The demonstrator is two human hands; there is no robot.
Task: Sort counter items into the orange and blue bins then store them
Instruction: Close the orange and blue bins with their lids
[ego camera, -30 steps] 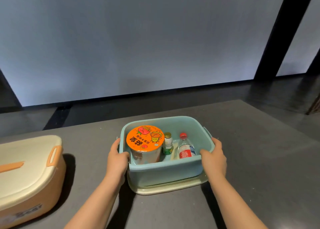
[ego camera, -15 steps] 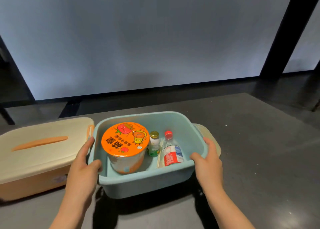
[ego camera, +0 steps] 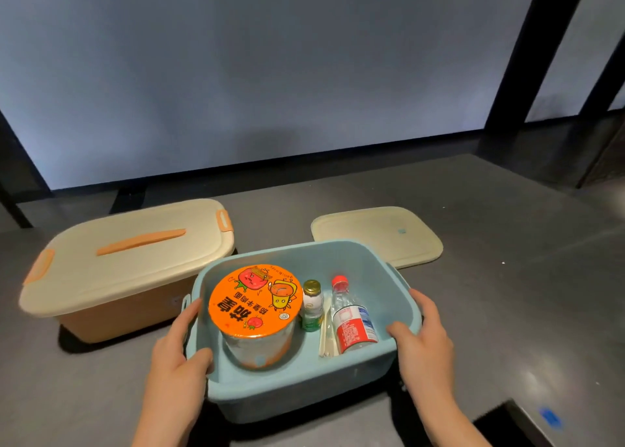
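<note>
The blue bin (ego camera: 297, 385) has come off its cream lid (ego camera: 378, 235), which now lies bare on the grey surface (ego camera: 507, 277) behind it. The left hand (ego camera: 176, 365) grips the bin's left rim, thumb curled inside; the right hand (ego camera: 422, 338) grips the right rim the same way. Inside stand a noodle cup (ego camera: 255, 304), a small green bottle (ego camera: 311, 306) and a red-capped bottle (ego camera: 350, 318). The lidded orange bin (ego camera: 125, 308) sits just left of the blue one.
</note>
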